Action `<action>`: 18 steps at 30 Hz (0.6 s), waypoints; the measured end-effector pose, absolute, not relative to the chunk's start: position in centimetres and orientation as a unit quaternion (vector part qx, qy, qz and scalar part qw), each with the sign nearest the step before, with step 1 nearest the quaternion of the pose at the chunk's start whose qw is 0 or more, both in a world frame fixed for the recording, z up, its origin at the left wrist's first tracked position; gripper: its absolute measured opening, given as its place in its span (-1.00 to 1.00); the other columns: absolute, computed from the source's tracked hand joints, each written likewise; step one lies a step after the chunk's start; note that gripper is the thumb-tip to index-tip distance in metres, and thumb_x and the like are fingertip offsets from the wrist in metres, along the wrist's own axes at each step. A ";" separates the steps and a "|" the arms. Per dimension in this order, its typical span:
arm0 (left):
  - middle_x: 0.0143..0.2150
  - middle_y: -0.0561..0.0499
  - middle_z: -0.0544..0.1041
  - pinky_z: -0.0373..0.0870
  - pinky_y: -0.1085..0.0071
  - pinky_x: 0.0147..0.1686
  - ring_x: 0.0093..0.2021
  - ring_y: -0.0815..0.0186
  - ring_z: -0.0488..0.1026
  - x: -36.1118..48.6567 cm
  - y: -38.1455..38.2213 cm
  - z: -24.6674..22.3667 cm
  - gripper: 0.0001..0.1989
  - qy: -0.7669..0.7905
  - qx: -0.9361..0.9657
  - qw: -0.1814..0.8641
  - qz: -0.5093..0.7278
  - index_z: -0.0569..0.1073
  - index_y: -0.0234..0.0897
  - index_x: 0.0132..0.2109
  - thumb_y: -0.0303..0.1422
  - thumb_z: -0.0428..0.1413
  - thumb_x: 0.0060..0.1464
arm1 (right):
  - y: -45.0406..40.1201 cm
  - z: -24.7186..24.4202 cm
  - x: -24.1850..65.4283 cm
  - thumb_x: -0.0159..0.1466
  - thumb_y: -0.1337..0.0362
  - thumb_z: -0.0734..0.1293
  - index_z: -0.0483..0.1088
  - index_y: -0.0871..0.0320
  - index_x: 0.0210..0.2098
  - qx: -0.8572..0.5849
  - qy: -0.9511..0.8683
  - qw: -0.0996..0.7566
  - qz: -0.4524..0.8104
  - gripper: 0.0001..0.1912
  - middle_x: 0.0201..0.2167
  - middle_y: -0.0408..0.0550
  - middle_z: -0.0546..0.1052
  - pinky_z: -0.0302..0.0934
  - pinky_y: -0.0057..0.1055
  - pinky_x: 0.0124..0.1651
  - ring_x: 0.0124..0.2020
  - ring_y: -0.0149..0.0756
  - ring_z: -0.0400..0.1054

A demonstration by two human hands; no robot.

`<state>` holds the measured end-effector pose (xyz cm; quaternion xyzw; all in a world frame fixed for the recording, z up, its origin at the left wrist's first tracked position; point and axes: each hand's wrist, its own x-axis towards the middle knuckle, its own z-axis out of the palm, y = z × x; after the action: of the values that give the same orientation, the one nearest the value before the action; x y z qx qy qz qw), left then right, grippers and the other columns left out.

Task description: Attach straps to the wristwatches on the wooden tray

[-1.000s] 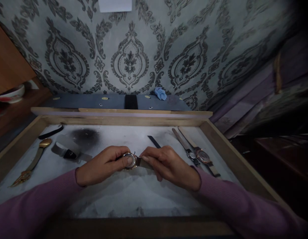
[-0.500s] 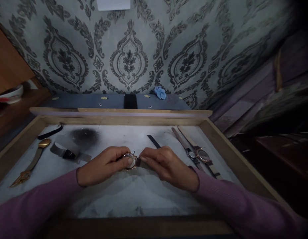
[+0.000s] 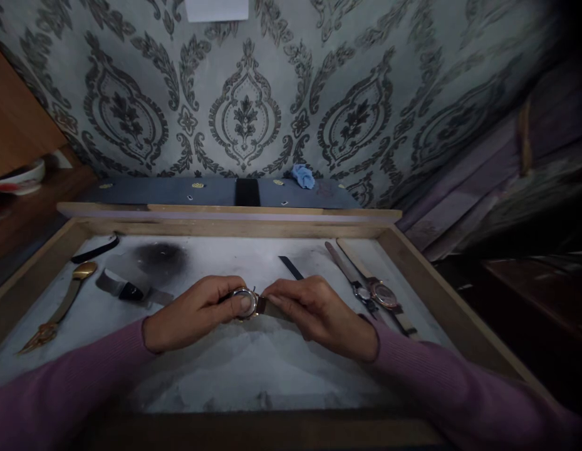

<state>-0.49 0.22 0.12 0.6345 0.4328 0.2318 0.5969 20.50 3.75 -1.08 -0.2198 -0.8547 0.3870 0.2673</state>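
Note:
A round wristwatch [image 3: 250, 308] with a shiny case is held over the middle of the white-bottomed tray. My left hand [image 3: 199, 311] is closed on its case, the thumb lying across the face. On the other side, my right hand [image 3: 314, 313] pinches the dark brown strap [image 3: 262, 305] close to the case. Part of the strap is hidden under my right fingers. Just beyond that hand, a black strap piece [image 3: 289, 267] lies on the tray floor.
The wooden-framed tray [image 3: 272, 230] also holds a gold-toned watch [image 3: 67, 297], a grey band with a black part [image 3: 131, 291] and a black strap [image 3: 96, 250] at left. Two watches [image 3: 383, 294] lie at right. A blue crumpled cloth [image 3: 302, 176] sits behind the tray.
Almost nothing differs. Both hands keep hold of the watch in the same place, with only a very slight shift of the right fingers at the strap.

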 end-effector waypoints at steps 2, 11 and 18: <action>-0.49 0.15 0.16 0.02 0.47 -0.49 -0.49 0.43 0.04 -0.5 0.2 0.2 -0.74 0.434 0.634 0.597 0.231 0.32 -0.32 -0.35 -0.23 -0.05 0.21 | 3.8 -1.2 20.5 0.36 0.38 0.17 0.44 0.28 -0.29 -0.211 -0.855 0.280 0.382 -0.77 -0.70 -0.27 0.26 0.06 -0.57 -0.56 -0.67 -0.55 0.15; -0.49 0.15 0.17 0.02 0.47 -0.49 -0.50 0.43 0.04 -0.5 0.2 -0.1 -0.75 0.430 0.639 0.593 0.235 0.33 -0.31 -0.34 -0.24 -0.05 0.22 | 4.0 -1.4 20.4 0.36 0.37 0.17 0.43 0.31 -0.30 -0.212 -0.860 0.276 0.372 -0.77 -0.71 -0.28 0.24 0.03 -0.56 -0.57 -0.67 -0.56 0.12; -0.44 0.10 0.25 0.11 0.46 -0.42 -0.43 0.39 0.16 -0.6 0.3 -0.6 -0.72 0.425 0.679 0.553 0.231 0.31 -0.30 -0.36 -0.21 -0.07 0.24 | 3.9 -1.4 20.4 0.36 0.36 0.17 0.43 0.29 -0.35 -0.229 -0.870 0.258 0.354 -0.75 -0.65 -0.25 0.24 -0.01 -0.55 -0.56 -0.64 -0.56 0.08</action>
<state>-0.62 0.30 -0.57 0.6787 0.4247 0.2313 0.5527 20.42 3.89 -1.43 -0.2287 -0.8696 0.3537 0.2578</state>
